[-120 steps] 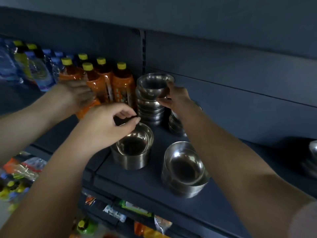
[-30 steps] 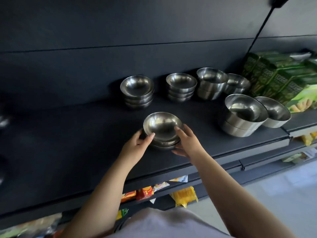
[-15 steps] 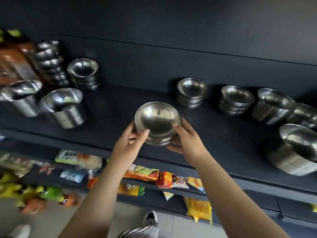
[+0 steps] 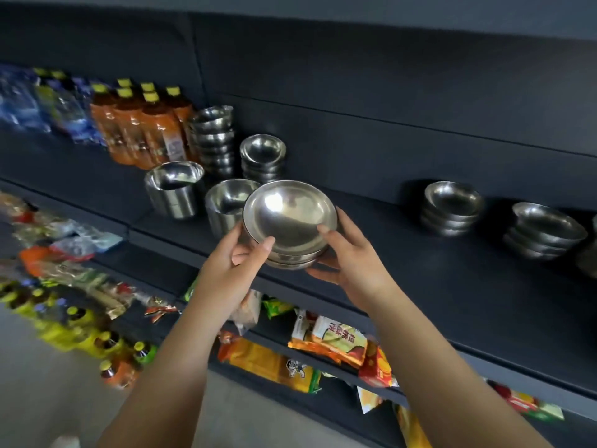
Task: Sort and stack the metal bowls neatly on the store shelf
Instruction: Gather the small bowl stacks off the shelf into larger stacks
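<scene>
Both hands, L (image 4: 231,270) & R (image 4: 347,263), grip a small bowl stack (image 4: 289,224) above the dark shelf (image 4: 452,286) edge, w/ more bowl stacks behind at L (image 4: 263,156) & far R (image 4: 452,208), orange bottles (image 4: 142,130) at L, snack packs (image 4: 329,341) on the shelf below.
</scene>
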Demonstrator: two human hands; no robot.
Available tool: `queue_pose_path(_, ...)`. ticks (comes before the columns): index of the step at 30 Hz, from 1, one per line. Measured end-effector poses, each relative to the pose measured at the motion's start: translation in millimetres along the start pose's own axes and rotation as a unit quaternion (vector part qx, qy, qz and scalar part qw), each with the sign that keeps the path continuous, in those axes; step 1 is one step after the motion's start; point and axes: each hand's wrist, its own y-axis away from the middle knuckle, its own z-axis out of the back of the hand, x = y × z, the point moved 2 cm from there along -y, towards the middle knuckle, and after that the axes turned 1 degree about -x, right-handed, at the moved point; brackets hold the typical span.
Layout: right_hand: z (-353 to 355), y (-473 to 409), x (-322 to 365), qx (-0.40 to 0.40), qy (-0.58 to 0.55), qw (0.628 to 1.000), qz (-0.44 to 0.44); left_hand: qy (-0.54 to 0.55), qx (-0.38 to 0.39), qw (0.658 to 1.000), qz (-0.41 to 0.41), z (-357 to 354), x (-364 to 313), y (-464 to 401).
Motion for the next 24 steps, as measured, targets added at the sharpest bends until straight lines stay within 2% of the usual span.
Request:
queue_pose_path(6, -80.9, -23.1, 2.2, 0.002, 0.007, 0.999, 0.042, -0.032, 0.037, 0.998, -0.051, 78.2, 4.4, -38.8)
queue_pose_path(11, -129.3, -45.9, 4.7, 0.016, 0.034, 0.996, 0.077, -0.024, 0.036, 0.997, -0.061, 128.8, 7.1, -70.6)
queue_pose_path(17, -158.3, -72.2, 15.9, 0.064, 0.157, 0.981, 0.098, -0.002, 0.04, 0.998, -0.058, 165.5, 10.1, -109.5)
queue_pose_path(24, -167.6, -157.2, 34.7, 0.044, 0.212, 0.965, 0.147, -0.009, 0.032, 0.998, -0.062, 177.1, -10.3, -187.4)
